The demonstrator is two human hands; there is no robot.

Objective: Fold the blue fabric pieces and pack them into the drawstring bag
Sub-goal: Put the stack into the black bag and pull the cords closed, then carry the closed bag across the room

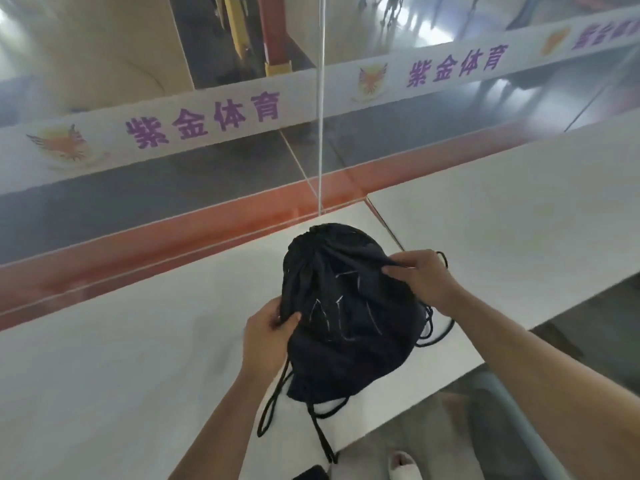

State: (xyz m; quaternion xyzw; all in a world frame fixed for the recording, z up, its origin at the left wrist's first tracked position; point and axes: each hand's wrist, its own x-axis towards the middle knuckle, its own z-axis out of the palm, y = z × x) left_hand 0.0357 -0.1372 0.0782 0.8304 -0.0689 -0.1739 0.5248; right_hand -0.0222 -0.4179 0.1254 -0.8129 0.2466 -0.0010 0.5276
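Both forearms reached in over white table; dark drawstring bag sat bulging on it, mouth cinched, contents hidden, no blue fabric visible. Left hand pinched the bag's left edge, right hand pinched cloth at upper right. Black cords trailed off the near edge.

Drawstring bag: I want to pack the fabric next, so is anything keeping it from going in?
Yes: the drawstring bag is cinched shut at its far end. Both hands, left hand and right hand, grip its cloth. No blue fabric is visible.
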